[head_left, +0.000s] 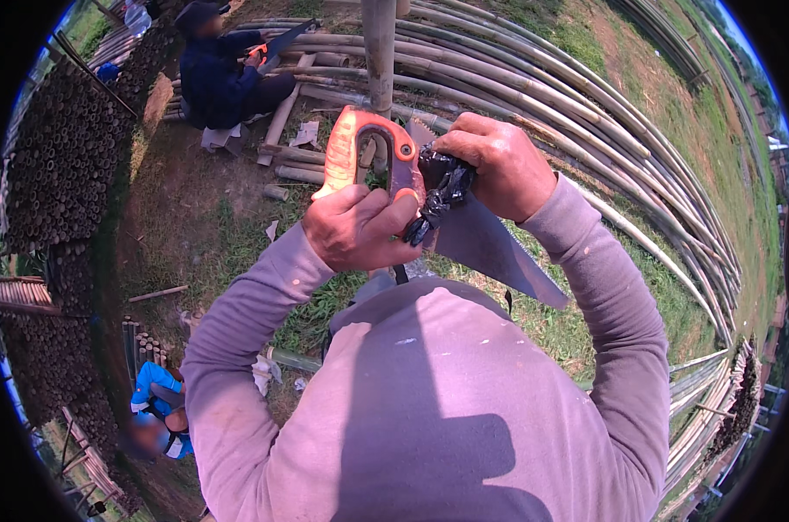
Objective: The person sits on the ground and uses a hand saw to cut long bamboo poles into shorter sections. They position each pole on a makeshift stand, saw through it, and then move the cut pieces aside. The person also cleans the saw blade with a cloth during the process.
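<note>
A hand saw with an orange handle is held in front of my chest, its grey blade slanting down to the right. My left hand is closed on the lower part of the saw's handle, near where it meets the blade. Crumpled black plastic is bunched around the blade beside the handle. My right hand pinches the upper part of this plastic with thumb and fingers. The left fingertips lie against the lower edge of the plastic; whether they also grip it is hidden.
Long bamboo poles lie across the ground ahead and right. An upright post stands just beyond the saw. A person in dark clothes sits ahead left with another saw; a person in blue is lower left. Stacked bamboo lines the left.
</note>
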The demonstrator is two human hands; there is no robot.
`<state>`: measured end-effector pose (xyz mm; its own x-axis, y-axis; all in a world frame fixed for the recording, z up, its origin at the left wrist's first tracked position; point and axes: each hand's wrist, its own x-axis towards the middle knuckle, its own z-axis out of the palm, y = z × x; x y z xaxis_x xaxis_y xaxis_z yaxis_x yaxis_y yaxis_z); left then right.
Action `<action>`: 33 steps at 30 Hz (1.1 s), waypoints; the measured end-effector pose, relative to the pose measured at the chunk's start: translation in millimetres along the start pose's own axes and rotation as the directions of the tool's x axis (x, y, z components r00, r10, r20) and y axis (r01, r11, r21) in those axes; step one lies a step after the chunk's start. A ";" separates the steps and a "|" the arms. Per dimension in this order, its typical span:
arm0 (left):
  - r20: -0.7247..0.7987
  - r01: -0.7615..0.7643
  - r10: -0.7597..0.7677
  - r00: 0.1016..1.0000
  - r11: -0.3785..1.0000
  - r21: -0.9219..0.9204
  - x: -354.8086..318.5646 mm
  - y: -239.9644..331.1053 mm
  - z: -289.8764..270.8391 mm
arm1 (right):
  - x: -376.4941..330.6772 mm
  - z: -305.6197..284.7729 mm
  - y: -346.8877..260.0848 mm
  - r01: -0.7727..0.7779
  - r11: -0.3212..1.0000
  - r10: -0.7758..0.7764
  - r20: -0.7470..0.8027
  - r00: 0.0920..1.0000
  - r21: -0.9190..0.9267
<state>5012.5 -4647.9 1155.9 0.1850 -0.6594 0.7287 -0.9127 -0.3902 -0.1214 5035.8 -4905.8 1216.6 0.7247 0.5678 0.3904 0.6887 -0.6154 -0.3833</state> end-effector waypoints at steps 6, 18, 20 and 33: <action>0.004 -0.133 0.134 0.991 0.982 0.131 -10.8 1.4 4.6 | 0.5 -17.8 -0.7 -0.015 0.999 0.013 0.022 1.000 0.052; 0.057 -0.184 0.178 0.982 0.974 0.130 -19.4 4.7 -0.2 | -24.2 -1.8 -6.7 0.101 0.995 -0.101 0.113 0.988 0.011; 0.043 -0.177 0.173 0.984 0.977 0.119 -17.5 4.5 0.0 | -42.9 9.8 -11.5 0.147 0.989 -0.139 0.184 0.973 -0.032; 0.112 -0.155 0.149 0.983 0.986 0.055 -18.5 6.3 0.1 | -68.2 5.5 -8.6 -0.142 0.990 0.143 0.057 0.988 -0.022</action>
<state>5003.4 -4638.3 1141.6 0.0870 -0.7778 0.6224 -0.9090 -0.3176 -0.2699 4980.5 -4936.3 1188.7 0.8157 0.5045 0.2829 0.5783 -0.7016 -0.4163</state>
